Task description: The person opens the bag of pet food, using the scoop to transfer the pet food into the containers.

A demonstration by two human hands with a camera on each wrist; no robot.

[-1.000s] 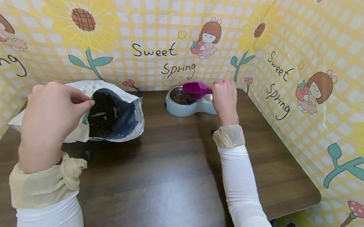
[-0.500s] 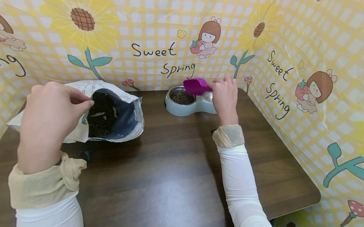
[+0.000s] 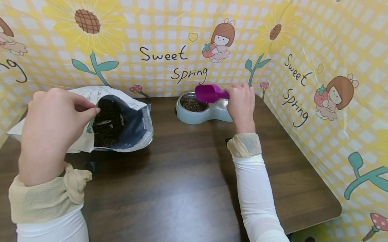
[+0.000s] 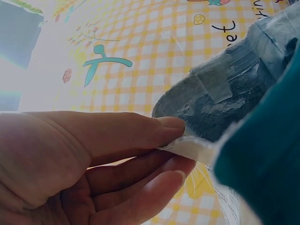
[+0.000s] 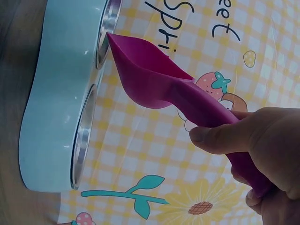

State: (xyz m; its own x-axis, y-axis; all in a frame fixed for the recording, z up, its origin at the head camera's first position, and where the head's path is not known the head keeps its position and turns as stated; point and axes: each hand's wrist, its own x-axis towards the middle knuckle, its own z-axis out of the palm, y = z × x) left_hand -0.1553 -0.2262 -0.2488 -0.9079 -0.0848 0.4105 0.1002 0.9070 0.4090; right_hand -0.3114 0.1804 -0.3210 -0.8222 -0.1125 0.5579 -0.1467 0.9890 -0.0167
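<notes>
**Scoop held above the double bowl**

The purple scoop [image 3: 207, 93] hovers just over the double bowl [image 3: 201, 115] — above its kibble-filled left cup [image 3: 192, 105]. The right hand [image 3: 241, 101] grips the scoop's handle, thumb curled on top. Well left of the bowl, the left hand [image 3: 53, 122] pinches the rim of the open food bag [image 3: 123, 123]. The bowl sits near the table's [image 3: 189, 178] far edge, just before the patterned backdrop [image 3: 178, 39] — bare wood lies between bowl and bag.

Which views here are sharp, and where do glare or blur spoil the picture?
Head view: sharp and evenly lit, with soft glare on the bare table and straight edges bowed toward the borders. Left wrist view: washed out by bright light at upper left, the bag blurred close to the lens. Right wrist view: the scoop crisp, the table corner smeared.
</notes>
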